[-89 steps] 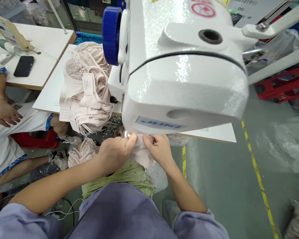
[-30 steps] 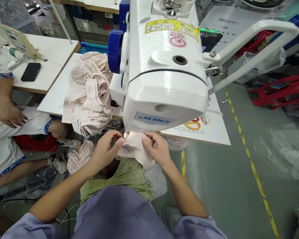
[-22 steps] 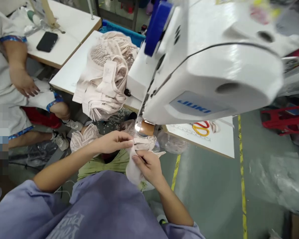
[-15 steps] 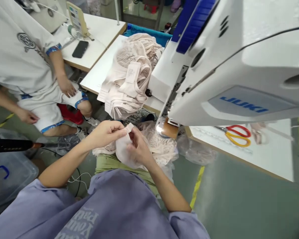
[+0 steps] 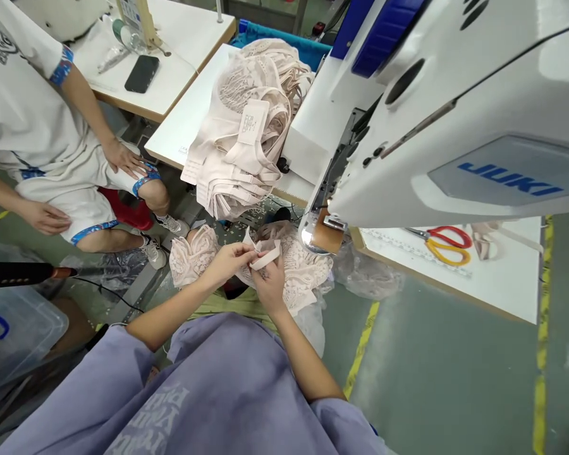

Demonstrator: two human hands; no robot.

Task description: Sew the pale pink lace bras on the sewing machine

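Both hands lower, off machine; left hand and right hand pinch strap.

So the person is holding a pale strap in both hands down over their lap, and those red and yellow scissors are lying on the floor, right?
Not quite. The scissors lie on the white table under the sewing machine, not on the floor, as the head view shows. Left hand and right hand do hold the pale strap over the lap.
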